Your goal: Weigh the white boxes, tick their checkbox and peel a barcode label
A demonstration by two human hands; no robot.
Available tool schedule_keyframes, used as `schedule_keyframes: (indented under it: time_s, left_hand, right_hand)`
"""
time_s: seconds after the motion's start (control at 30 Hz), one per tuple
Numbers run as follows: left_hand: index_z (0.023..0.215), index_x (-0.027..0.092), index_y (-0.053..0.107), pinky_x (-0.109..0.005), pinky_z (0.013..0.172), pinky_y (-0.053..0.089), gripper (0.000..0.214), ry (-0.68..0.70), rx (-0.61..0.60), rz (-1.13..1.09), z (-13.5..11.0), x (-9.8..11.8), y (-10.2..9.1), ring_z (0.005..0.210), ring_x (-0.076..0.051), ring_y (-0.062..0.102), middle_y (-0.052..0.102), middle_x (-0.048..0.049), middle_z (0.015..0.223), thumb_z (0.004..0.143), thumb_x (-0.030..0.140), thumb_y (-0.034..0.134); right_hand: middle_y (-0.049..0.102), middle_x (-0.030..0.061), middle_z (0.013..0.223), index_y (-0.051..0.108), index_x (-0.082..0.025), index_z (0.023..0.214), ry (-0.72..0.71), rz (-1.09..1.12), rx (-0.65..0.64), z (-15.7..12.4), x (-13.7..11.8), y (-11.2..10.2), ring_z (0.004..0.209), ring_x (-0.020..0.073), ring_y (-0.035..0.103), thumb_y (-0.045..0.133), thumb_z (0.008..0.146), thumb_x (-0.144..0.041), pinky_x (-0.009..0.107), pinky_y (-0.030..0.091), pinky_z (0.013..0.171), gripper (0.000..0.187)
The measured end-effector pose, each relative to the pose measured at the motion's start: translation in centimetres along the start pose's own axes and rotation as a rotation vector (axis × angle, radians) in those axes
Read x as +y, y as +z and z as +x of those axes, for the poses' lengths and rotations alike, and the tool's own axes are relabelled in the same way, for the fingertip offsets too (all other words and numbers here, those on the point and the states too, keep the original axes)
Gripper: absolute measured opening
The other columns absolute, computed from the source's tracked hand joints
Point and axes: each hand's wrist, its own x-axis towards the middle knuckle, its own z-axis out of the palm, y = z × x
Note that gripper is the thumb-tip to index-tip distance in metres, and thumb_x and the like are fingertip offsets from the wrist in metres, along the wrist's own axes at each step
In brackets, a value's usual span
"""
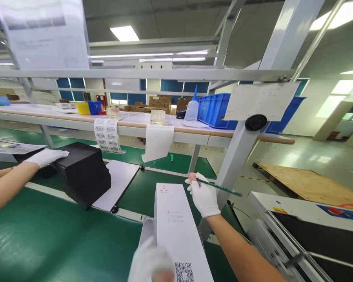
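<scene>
Right hand (204, 197) raised, gripping green pencil (220, 188); left hand (149, 262) grasping white box (176, 227).

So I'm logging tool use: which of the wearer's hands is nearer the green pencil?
Right. The right hand grips the green pencil; the left hand rests lower on the white box.

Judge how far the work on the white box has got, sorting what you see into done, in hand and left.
Done: the white box lies closed on the green belt. In hand: the left hand rests on its near end; the right hand holds a green pen beside its far end. Left: whether the printed option circles on the box bear a mark is too small to tell.
</scene>
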Motion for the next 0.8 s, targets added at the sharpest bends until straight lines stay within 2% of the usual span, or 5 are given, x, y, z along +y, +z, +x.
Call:
schedule_keyframes:
  time_s: [0.1,0.23,0.33,0.63,0.8]
  left_hand:
    - [0.111,0.029,0.065,-0.052,0.105,0.052,0.029,0.051,0.067,0.041,9.6,-3.2,-0.1,0.112,-0.029,0.066,0.072,-0.0080,0.114,0.090,0.046,0.055]
    - [0.108,0.018,0.065,-0.048,0.104,0.048,0.036,0.105,0.181,0.172,25.1,-6.6,0.4,0.113,-0.030,0.064,0.071,-0.0127,0.111,0.092,0.048,0.052]
    - [0.110,0.017,0.066,-0.052,0.108,0.042,0.038,0.093,0.121,0.273,31.9,-8.2,1.7,0.115,-0.032,0.060,0.070,-0.0138,0.109,0.095,0.046,0.047]
    - [0.101,0.024,0.065,-0.053,0.112,0.034,0.029,0.102,0.013,0.282,32.3,-11.3,2.9,0.112,-0.030,0.058,0.070,-0.0059,0.104,0.080,0.043,0.070]
    - [0.102,0.024,0.063,-0.052,0.115,0.033,0.033,0.097,0.006,0.305,32.3,-11.4,2.8,0.112,-0.030,0.057,0.069,-0.0055,0.108,0.078,0.045,0.072]
  right_hand:
    - [0.070,0.0087,0.087,0.066,-0.019,0.109,-0.243,-0.058,0.034,2.2,-2.2,-0.4,0.065,0.0238,0.064,0.043,0.100,-0.065,0.035,0.053,0.064,0.053]
    - [0.070,0.0111,0.098,0.068,-0.018,0.110,-0.731,-0.387,0.132,7.0,-6.9,0.1,0.093,0.0304,0.064,0.045,0.101,-0.040,0.042,0.050,0.086,0.033]
    - [0.068,0.0129,0.100,0.067,-0.014,0.113,-0.940,-0.575,0.113,10.3,-9.9,1.0,0.098,0.0332,0.060,0.051,0.098,-0.032,0.044,0.045,0.087,0.028]
    - [0.065,0.0102,0.095,0.068,-0.015,0.108,-0.946,-0.889,-0.030,14.3,-13.4,4.9,0.093,0.0312,0.054,0.069,0.092,-0.027,0.038,0.036,0.075,0.020]
    - [0.061,0.0078,0.080,0.068,-0.019,0.085,-0.982,-1.023,-0.015,14.6,-13.7,6.4,0.085,0.0283,0.050,0.063,0.090,-0.016,0.037,0.026,0.067,0.008]
